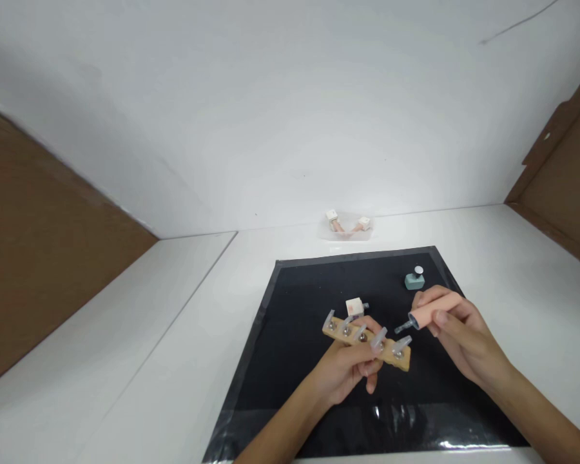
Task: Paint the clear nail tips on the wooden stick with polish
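Note:
My left hand (345,370) is closed round a wooden nail display stand (338,330), which is tilted down to the right. Several clear false nails (400,347) stand up along it on round silver mounts. In my right hand (457,332) is a peach nail polish brush cap (435,311), gripped between thumb and fingers. Its dark brush points left, just above the stand's right end and apart from the nails. Behind my left hand a small white bottle (354,307) with an open neck lies on the black mat, partly hidden by the stand.
A teal bottle with a round silver top (414,280) stands on the black mat (309,283) at the right rear. Against the wall, a clear tray (347,234) holds white-and-peach bottles. Brown panels (53,238) rise on both sides.

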The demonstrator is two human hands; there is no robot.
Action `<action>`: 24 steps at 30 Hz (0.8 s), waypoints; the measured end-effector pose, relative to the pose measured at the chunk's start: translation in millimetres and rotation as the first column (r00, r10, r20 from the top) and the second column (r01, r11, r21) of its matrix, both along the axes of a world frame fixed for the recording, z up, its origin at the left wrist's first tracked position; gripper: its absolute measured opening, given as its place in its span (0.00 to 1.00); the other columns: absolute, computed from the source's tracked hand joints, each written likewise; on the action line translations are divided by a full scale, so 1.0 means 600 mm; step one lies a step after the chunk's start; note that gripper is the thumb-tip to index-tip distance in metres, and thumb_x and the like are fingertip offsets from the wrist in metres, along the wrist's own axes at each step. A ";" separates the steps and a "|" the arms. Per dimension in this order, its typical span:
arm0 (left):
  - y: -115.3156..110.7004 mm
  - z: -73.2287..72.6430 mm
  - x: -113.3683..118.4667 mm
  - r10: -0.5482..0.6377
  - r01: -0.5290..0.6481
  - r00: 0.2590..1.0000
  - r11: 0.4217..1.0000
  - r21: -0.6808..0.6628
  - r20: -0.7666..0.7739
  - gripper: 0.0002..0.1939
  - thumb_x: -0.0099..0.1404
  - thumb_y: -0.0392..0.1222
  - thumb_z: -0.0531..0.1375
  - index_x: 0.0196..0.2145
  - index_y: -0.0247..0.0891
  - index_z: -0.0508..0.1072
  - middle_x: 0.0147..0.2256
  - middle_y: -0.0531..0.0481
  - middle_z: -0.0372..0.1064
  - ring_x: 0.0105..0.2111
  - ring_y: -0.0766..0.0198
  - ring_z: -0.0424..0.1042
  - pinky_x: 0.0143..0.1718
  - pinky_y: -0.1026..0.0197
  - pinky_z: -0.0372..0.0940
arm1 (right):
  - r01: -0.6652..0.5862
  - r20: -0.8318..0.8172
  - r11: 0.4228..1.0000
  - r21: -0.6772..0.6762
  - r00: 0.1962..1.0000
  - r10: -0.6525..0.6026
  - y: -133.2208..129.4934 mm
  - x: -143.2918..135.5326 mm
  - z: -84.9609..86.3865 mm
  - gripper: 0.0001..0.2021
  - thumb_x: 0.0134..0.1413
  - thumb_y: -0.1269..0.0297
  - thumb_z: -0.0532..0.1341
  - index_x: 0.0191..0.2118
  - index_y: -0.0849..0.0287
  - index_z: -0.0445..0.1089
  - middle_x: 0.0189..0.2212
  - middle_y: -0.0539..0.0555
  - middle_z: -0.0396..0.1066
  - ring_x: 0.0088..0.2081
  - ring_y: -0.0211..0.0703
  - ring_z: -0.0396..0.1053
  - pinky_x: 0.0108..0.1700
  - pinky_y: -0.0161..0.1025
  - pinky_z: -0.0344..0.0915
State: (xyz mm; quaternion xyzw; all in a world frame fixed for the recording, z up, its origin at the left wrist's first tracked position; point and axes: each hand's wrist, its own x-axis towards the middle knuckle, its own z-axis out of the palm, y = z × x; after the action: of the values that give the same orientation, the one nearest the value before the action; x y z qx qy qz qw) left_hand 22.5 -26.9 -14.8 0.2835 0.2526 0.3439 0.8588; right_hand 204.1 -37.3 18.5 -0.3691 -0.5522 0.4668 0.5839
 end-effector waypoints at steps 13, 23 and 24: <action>-0.009 0.006 0.010 -0.036 0.051 0.992 0.991 0.121 -0.124 0.18 0.44 0.47 0.69 0.24 0.35 0.65 0.12 0.61 0.54 0.12 0.77 0.51 0.10 0.73 0.59 | 0.016 0.085 0.999 0.040 0.996 -0.019 -0.001 -0.008 -0.012 0.17 0.53 0.54 0.61 0.19 0.59 0.65 0.19 0.49 0.62 0.23 0.37 0.62 0.24 0.34 0.61; -0.010 0.015 0.011 0.003 0.010 0.992 0.995 0.103 -0.129 0.19 0.42 0.46 0.69 0.24 0.35 0.65 0.13 0.61 0.54 0.14 0.77 0.50 0.10 0.73 0.58 | -0.021 0.160 0.985 0.173 0.987 -0.007 -0.007 -0.009 0.004 0.12 0.55 0.59 0.60 0.24 0.58 0.70 0.22 0.51 0.69 0.26 0.39 0.67 0.28 0.35 0.66; -0.010 0.015 0.011 0.003 0.011 0.991 0.995 0.104 -0.132 0.19 0.42 0.46 0.69 0.24 0.36 0.64 0.13 0.61 0.54 0.13 0.77 0.50 0.10 0.73 0.58 | -0.028 0.178 0.979 0.201 0.984 -0.009 -0.009 -0.010 0.007 0.11 0.56 0.59 0.60 0.25 0.57 0.70 0.23 0.51 0.70 0.26 0.40 0.67 0.28 0.36 0.66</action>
State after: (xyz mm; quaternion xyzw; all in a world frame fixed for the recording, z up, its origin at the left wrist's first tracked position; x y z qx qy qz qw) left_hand 28.9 -32.7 -6.0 0.3506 0.2897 0.3354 0.8250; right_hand 198.3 -42.6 22.9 -0.3452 -0.6488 0.3758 0.5645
